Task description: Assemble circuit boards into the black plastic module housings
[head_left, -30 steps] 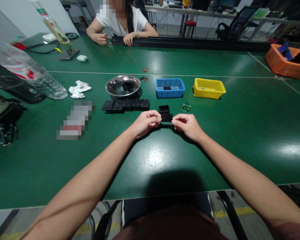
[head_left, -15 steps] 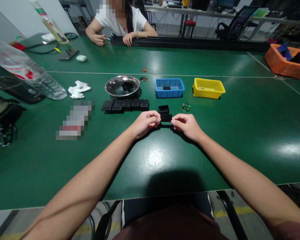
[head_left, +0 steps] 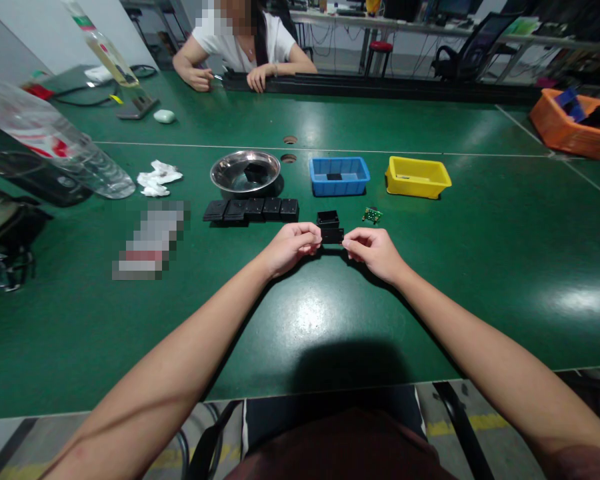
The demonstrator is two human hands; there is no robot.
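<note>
A flat black piece is held between my two hands above the green table. My left hand pinches its left end, and my right hand pinches the right end. Just behind it stands an open black box. A small green circuit board lies beyond my right hand. Several black cases form a row behind and to the left of my left hand.
Farther back are a metal bowl with a black part inside, a blue bin and a yellow bin. Bottles and white tissue are at left, an orange basket at right. A person sits across the table.
</note>
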